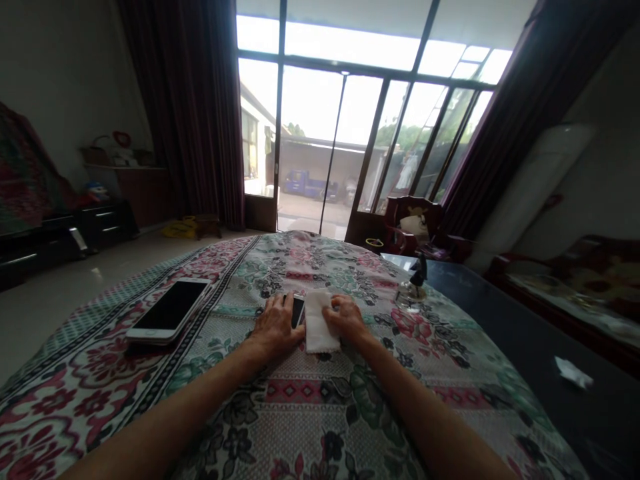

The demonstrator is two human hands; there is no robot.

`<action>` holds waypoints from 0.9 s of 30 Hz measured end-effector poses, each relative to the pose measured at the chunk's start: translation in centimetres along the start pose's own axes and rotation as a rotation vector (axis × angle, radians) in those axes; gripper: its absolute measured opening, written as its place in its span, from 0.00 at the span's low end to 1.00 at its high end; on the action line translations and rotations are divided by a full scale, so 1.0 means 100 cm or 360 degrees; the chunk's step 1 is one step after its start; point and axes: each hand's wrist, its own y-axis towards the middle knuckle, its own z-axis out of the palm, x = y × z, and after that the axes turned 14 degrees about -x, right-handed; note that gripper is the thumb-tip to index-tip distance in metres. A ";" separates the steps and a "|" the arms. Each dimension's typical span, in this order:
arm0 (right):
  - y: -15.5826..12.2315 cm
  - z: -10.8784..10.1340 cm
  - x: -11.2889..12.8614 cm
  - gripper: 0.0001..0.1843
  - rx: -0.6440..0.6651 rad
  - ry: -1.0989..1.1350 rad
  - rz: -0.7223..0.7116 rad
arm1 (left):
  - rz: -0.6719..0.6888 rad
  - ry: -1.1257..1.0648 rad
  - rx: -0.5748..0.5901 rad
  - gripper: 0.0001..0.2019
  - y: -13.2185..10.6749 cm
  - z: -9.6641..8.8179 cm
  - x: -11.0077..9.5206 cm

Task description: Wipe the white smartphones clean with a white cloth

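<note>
My left hand (277,323) grips a smartphone (299,311) lying on the patterned tablecloth, its fingers across the top and left side. Only a strip of the phone's dark screen and a pale edge show. In my right hand (347,317) is a folded white cloth (320,330) with a scalloped lower edge, pinched at its right side. The cloth lies against the phone's right side and covers part of it. Left of my hands, a larger white smartphone (170,308) rests face up, seemingly on top of another device.
A clear spray bottle (413,290) with a black nozzle stands to the right. Beyond the floral tablecloth (310,393), a crumpled white tissue (573,373) lies on the dark tabletop (505,320). A wooden armchair (413,227) stands behind, near the glass doors.
</note>
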 end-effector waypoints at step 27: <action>0.025 -0.035 0.000 0.05 -0.0888 0.0542 -0.0618 | 0.0373 0.0002 -0.0109 0.32 -0.041 -0.010 -0.010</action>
